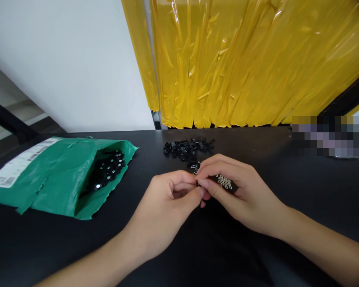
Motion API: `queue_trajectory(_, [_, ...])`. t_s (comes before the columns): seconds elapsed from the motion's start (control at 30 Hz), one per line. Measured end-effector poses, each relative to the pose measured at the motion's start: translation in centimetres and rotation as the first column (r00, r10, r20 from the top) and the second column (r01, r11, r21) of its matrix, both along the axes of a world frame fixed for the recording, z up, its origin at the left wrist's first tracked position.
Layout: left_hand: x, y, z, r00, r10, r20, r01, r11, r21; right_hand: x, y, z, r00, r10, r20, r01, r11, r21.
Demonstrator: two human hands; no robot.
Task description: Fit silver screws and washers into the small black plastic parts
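Note:
My left hand and my right hand meet fingertip to fingertip above the dark tabletop. Both are closed in a pinch, and whatever lies between the fingers is hidden or too small to name. Behind the right fingers shows a cluster of small metal nuts, partly covered by that hand. Several small screws lie just beyond the fingertips. Farther back is a loose pile of small black plastic parts.
On the left, a torn-open green mailing bag with a white label holds many black parts with shiny round spots. The black table runs back to a white panel and yellow plastic strips. A blurred-out patch covers something at right.

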State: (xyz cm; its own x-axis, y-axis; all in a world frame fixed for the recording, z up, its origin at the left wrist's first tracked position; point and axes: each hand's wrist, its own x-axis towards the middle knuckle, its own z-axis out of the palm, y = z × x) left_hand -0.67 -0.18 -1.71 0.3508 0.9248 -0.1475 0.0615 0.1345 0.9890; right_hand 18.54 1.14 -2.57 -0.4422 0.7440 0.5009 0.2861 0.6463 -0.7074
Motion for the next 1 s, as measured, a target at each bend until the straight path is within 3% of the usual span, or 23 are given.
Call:
queue_trajectory(0.53, [-0.5, -0.3, -0.4, 0.961, 0.084, -0.263, 0.018, 0.932, 0.361, -0.3, -0.5, 0.1, 0.995, -0.074, -0.069, 0.052, 0.959, -0.280])
queue_trajectory(0.77, [-0.7, -0.2, 0.1, 0.938, 0.150, -0.312, 0.030, 0.863, 0.504, -0.3, -0.4, 0.2, 0.989, -0.120, -0.085, 0.094, 0.960, -0.265])
queue_trajectory(1.0, [-1.1, 1.0, 0.1, 0.971, 0.051, -0.234, 0.058, 0.899, 0.435, 0.1, 0.5, 0.2, 0.991, -0.071, -0.110, 0.056, 0.990, -0.129])
